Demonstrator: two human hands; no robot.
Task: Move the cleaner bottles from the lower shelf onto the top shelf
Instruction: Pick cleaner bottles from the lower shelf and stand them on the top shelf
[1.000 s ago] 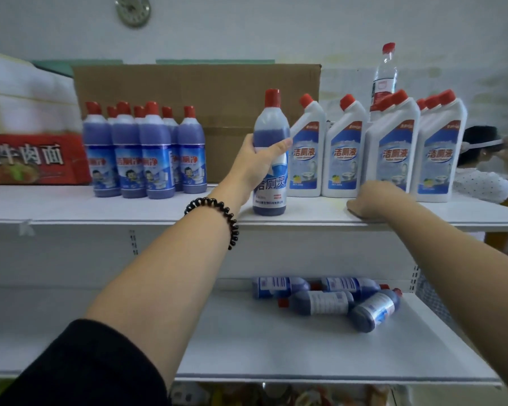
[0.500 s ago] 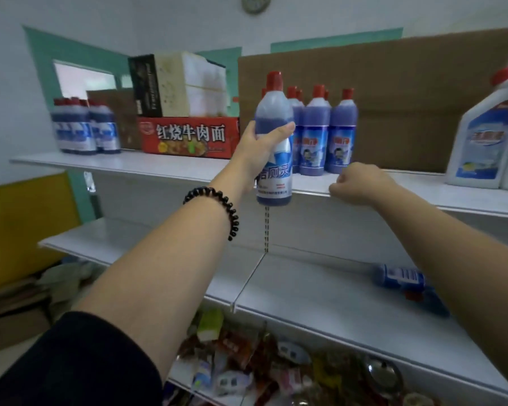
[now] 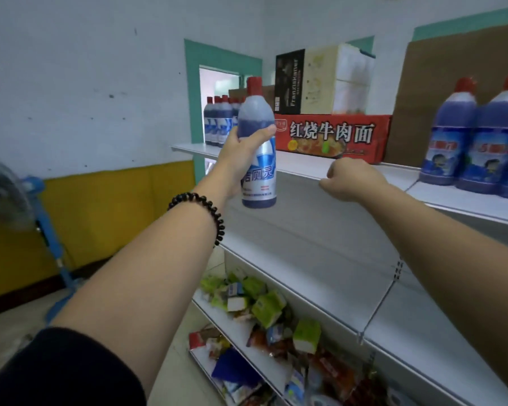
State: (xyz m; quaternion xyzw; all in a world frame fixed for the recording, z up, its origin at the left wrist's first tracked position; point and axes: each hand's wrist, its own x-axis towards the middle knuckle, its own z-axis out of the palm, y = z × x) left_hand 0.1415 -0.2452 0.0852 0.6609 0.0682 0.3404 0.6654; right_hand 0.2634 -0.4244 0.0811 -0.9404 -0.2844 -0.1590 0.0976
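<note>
My left hand (image 3: 241,155) grips a purple cleaner bottle (image 3: 257,148) with a red cap, upright, in the air in front of the top shelf (image 3: 302,167) edge. My right hand (image 3: 351,178) is a closed fist resting against that shelf's front edge, holding nothing. A group of like bottles (image 3: 219,121) stands at the far left end of the top shelf, partly hidden behind the held bottle. More purple bottles (image 3: 478,142) stand on the top shelf at the right. The lower shelf (image 3: 320,268) shows no bottles in this view.
A red noodle carton (image 3: 332,136) with a black and cream box (image 3: 320,80) on it sits on the top shelf, brown cardboard (image 3: 452,92) behind. The bottom shelf holds several snack packets (image 3: 270,312). A blue fan stand (image 3: 50,238) is at left by the yellow wall.
The view has swung left along the shelf. My left hand has carried the bottle leftwards, off the shelf top, past the right-hand bottles to in front of the red carton. My right fist followed along the edge.
</note>
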